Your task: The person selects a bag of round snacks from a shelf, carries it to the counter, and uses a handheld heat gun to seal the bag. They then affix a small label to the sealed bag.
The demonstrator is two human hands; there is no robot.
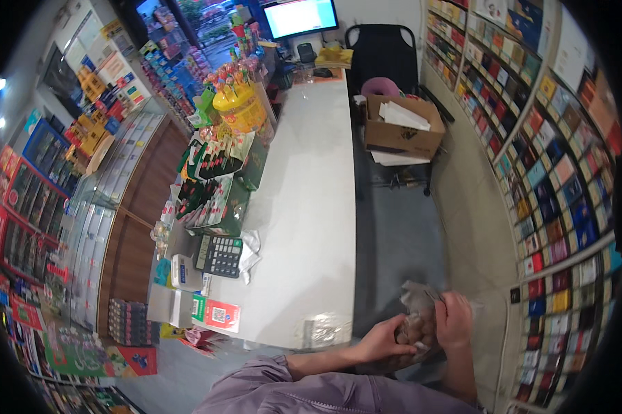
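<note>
Between my two hands is a clear plastic bag (pixel 418 330) of round light-brown pieces, perhaps nuts; I cannot tell the kind. My left hand (pixel 381 339) grips its lower left side, fingers curled partly out of sight beneath it. The right side and the gathered top are in my right hand (pixel 452 320). This bag hangs in front of me, just beyond the right edge of a long white counter (pixel 311 207), above the floor. At the counter's near corner lies a shiny clear plastic piece (pixel 325 331).
Along the counter's left side stand a desk calculator (pixel 219 255), green boxes of packets (pixel 223 199) and a yellow lollipop tub (pixel 242 111). A cardboard box (pixel 405 129) rests on a black chair (pixel 383 57) ahead. Shelves of small packs (pixel 554 191) line the right wall.
</note>
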